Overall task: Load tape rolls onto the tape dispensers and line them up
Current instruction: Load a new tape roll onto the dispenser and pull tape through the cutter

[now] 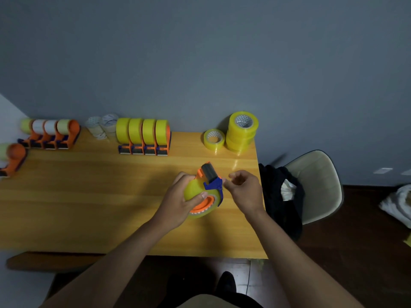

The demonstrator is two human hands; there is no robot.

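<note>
Two hands at work, left hand (181,202) clamped around loaded dispenser (205,192), right hand (243,191) fingertips seemingly pinched.

An orange-and-blue tape dispenser (209,187) loaded with a yellow roll, tilted above the table; four loaded dispensers (144,136) lined up at ten o'clock; spare yellow rolls (241,133) stacked at one o'clock.

Chair (320,174) with dark clothing (278,196)

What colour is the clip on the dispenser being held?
Blue clip, on an orange dispenser; head view, the only one.
</note>
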